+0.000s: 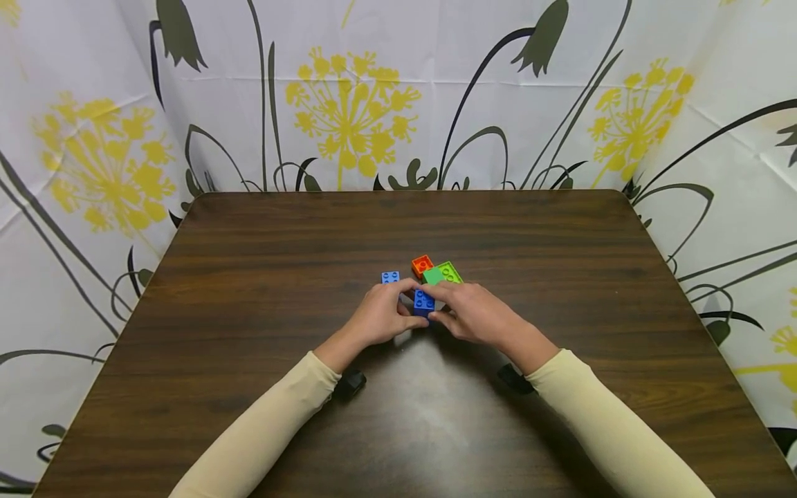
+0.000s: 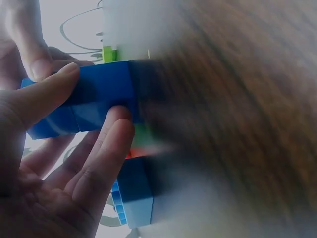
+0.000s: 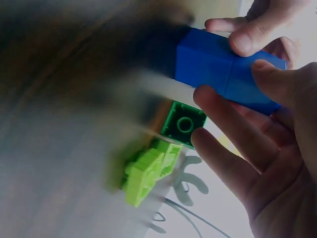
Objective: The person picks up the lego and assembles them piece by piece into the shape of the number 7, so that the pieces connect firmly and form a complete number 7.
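Note:
Two dark blue toy building bricks (image 1: 424, 303), joined in a stack, stand between both hands at the middle of the table. My left hand (image 1: 382, 312) grips the stack from the left, its thumb across the near side. From the right, my right hand (image 1: 473, 311) pinches the same blue bricks (image 3: 208, 59) with thumb and fingers. A seam between the two bricks shows in both wrist views. Just beyond the left hand sits a lighter blue brick (image 1: 390, 277), partly hidden by the fingers.
Behind the right hand lie an orange brick (image 1: 422, 264), a green brick (image 1: 433, 276) and lime green bricks (image 3: 148, 173), close together. They rest on a dark wooden table (image 1: 280, 263). A flowered curtain (image 1: 236, 90) hangs beyond its far edge.

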Motion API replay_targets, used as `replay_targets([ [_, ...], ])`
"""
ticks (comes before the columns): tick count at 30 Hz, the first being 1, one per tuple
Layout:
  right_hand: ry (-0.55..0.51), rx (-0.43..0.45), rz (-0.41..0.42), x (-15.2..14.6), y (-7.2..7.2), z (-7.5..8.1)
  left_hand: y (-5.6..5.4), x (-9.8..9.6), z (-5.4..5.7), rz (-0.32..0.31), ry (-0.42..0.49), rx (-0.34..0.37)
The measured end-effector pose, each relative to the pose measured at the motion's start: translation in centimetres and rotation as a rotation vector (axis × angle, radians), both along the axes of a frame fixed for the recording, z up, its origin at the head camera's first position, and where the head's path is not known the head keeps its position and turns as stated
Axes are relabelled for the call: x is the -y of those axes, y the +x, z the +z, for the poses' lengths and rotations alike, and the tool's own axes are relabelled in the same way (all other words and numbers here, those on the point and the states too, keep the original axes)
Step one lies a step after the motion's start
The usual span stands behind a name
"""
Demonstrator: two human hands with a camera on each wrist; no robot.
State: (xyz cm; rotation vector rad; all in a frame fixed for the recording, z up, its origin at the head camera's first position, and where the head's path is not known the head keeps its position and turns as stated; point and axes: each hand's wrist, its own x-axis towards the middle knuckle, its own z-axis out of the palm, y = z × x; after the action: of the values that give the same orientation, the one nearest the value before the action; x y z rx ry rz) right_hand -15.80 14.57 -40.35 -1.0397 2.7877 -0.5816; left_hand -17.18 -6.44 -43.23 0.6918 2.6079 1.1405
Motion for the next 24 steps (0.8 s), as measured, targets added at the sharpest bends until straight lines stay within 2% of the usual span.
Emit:
replay_targets([
  [5,-0.036,0.066,0.008,-0.7,-0.3,0.2,0.0,-0.1,0.1,0.001,0.007,0.026],
  [8,-0.032,0.106,-0.019,-1.3,-0.8,0.6,0.0,-0.2,0.2,0.007,0.001,0.043],
  [15,0.029,0.008,-0.188,-1.8,-2.7,0.0,0.1,-0.4,0.3,0.017,-0.034,0.062],
  [20,0.059,-0.025,-0.249,-0.9,-3.7,-1.0,0.1,-0.5,0.3,0.009,-0.034,0.033],
  [24,0.092,-0.019,-0.285,0.0,-4.3,-1.7,0.1,-0.5,0.2,0.003,-0.014,0.017],
])
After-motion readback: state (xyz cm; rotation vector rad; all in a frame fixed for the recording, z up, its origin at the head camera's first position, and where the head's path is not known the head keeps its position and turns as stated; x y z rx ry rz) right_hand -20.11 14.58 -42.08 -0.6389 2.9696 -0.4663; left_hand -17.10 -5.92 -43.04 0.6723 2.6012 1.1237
